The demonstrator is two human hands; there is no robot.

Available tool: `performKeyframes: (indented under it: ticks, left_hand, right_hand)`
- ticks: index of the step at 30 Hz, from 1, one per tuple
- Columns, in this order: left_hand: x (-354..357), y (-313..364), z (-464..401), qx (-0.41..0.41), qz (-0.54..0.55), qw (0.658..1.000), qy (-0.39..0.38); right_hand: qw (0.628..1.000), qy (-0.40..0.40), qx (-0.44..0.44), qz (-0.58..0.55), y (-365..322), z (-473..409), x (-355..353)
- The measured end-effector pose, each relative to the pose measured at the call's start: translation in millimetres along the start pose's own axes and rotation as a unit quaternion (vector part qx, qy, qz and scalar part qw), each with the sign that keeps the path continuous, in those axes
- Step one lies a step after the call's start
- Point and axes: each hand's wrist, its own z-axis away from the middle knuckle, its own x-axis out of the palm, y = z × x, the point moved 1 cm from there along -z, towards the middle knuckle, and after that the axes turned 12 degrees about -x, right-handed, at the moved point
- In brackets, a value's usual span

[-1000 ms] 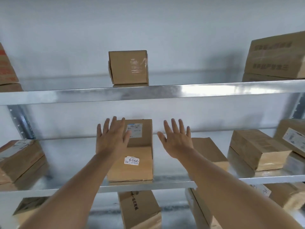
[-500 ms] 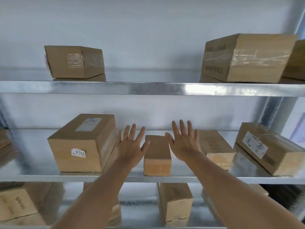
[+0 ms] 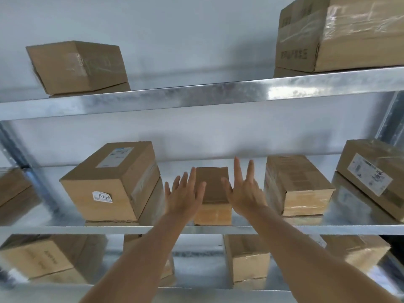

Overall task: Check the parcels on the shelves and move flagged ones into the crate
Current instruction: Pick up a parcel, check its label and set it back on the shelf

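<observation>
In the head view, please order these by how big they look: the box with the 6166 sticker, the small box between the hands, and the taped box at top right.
1. taped box, though it is cut off by the frame edge
2. box with the 6166 sticker
3. small box between the hands

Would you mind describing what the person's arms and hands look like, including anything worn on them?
Both arms are bare as far as the frame shows: no sleeves, gloves, watch or wristband in view. The left hand and right hand also show no rings or markings on their backs. The upper arms lie outside the picture, so any short sleeves there cannot be seen.
</observation>
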Motion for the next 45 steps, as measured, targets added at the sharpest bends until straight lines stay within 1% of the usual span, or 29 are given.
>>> performKeyframes:
  ticks: [3,7,8,9,11,14,16,17,19,23,27,32,38,45]
  left_hand:
    - [13,-9,-3,-0.069,0.074,0.993,-0.059]
    - [22,-17,-3,-0.109,0.152,0.972,-0.144]
    - [25,-19,-2,-0.112,0.19,0.96,-0.176]
    - [27,-21,-1,-0.115,0.244,0.94,-0.207]
    - [31,-20,1,-0.118,0.351,0.893,-0.257]
    - [30,-18,-4,-0.096,0.441,0.851,-0.269]
    - [30,-18,-7,-0.072,0.505,0.813,-0.281]
    - [33,-20,-8,-0.067,0.527,0.795,-0.292]
    - [37,-25,-7,-0.061,0.549,0.776,-0.304]
    - [37,-32,-2,-0.07,0.559,0.768,-0.303]
    - [35,-36,-1,-0.075,0.586,0.742,-0.316]
    - [35,-37,1,-0.076,0.597,0.735,-0.313]
    - [32,-36,2,-0.081,0.62,0.711,-0.322]
    - [33,-36,1,-0.083,0.624,0.705,-0.326]
  right_hand:
    - [0.996,-0.045,0.037,-0.071,3,4,15]
    - [0.982,-0.115,0.085,-0.125,8,4,32]
    - [0.976,-0.126,0.097,-0.149,8,5,34]
    - [0.97,-0.13,0.104,-0.176,9,4,38]
    - [0.954,-0.119,0.111,-0.251,10,1,44]
    - [0.898,-0.094,0.106,-0.417,11,0,45]
    - [0.864,-0.09,0.096,-0.486,12,3,41]
    - [0.856,-0.094,0.094,-0.5,12,6,39]
    - [0.854,-0.102,0.1,-0.501,17,9,39]
    - [0.854,-0.108,0.116,-0.495,26,9,43]
    - [0.847,-0.108,0.132,-0.503,30,8,49]
    - [0.835,-0.104,0.145,-0.52,31,6,55]
    - [0.831,-0.108,0.139,-0.527,33,6,58]
    - [0.835,-0.102,0.139,-0.522,31,7,55]
